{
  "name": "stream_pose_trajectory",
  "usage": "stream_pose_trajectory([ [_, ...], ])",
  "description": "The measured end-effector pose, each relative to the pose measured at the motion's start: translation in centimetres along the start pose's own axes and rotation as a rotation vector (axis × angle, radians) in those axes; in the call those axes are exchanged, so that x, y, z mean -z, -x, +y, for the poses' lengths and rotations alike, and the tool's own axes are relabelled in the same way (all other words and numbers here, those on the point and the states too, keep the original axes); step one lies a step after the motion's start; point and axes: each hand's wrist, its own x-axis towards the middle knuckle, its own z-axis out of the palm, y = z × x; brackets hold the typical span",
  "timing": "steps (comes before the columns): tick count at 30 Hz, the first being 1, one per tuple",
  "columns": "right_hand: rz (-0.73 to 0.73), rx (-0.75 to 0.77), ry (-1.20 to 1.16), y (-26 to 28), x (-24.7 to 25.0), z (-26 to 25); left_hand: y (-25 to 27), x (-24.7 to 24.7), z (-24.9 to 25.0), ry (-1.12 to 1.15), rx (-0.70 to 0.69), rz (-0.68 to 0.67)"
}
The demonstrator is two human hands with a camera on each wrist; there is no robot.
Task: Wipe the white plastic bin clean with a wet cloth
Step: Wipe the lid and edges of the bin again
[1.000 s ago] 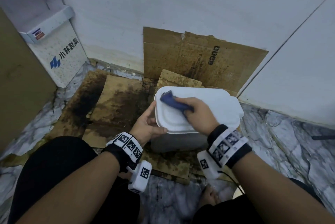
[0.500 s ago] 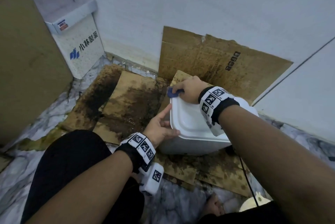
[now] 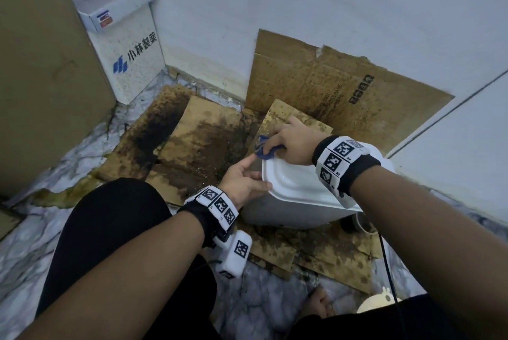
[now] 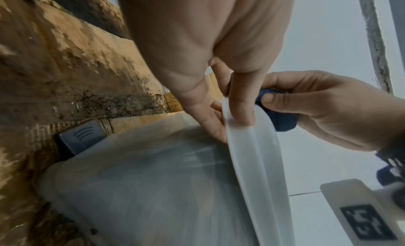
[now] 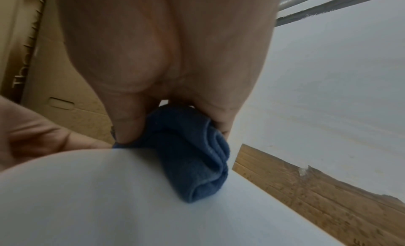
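Observation:
The white plastic bin (image 3: 297, 202) stands with its lid on, on stained cardboard on the floor. My left hand (image 3: 244, 177) pinches the lid's left rim (image 4: 252, 128), thumb on top and fingers under the edge. My right hand (image 3: 291, 144) grips a bunched blue cloth (image 3: 265, 150) and presses it on the lid's far left corner. In the right wrist view the blue cloth (image 5: 197, 154) sits between thumb and fingers on the white lid (image 5: 98, 197). The left wrist view shows the bin's translucent side (image 4: 142, 180) with a dark latch (image 4: 79, 137).
Stained wet cardboard sheets (image 3: 198, 141) cover the marble floor, and another sheet (image 3: 343, 92) leans on the white wall behind the bin. A white printed stand (image 3: 129, 45) and a tall brown box (image 3: 41, 64) stand at the left. My knee (image 3: 110, 218) is close below.
My right hand has swept the cloth from the lid's middle to its far left corner and stayed there. The left hand has kept its hold on the rim. The view shifted left.

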Motion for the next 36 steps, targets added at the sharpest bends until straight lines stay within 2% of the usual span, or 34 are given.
stream_pose_trajectory([
  [3,0.050,0.036,-0.008,0.8,-0.8,-0.5,0.1,0.0,0.2,0.012,0.007,-0.015],
  [9,0.053,0.104,-0.026,1.9,-2.5,-0.8,0.3,0.2,0.5,0.026,0.006,-0.054],
  [16,0.059,0.133,-0.050,4.7,-3.7,-1.8,0.9,-0.2,1.0,-0.076,0.025,-0.076],
  [20,0.176,0.125,-0.086,6.6,-5.0,-1.9,1.3,-0.5,1.2,-0.082,0.033,-0.116],
  [23,0.277,0.037,-0.186,8.3,-7.2,-1.3,1.2,-0.5,1.3,-0.078,0.032,-0.105],
  [25,0.391,-0.036,-0.357,9.9,-8.8,-0.3,1.0,-0.5,1.3,-0.078,0.033,-0.088],
  [28,0.531,-0.340,-0.817,12.8,-10.7,0.7,0.8,-0.7,1.2,-0.079,0.035,-0.058],
  [30,0.752,-0.568,-1.129,14.2,-12.0,0.4,0.8,-0.9,1.1,-0.087,0.032,-0.026],
  [33,1.082,-0.830,-1.528,14.3,-13.6,-1.2,0.8,-1.5,0.9,-0.120,0.010,0.012],
  [36,1.251,-1.003,-1.803,12.5,-14.4,-3.1,0.9,-2.0,0.8,-0.166,-0.022,0.010],
])
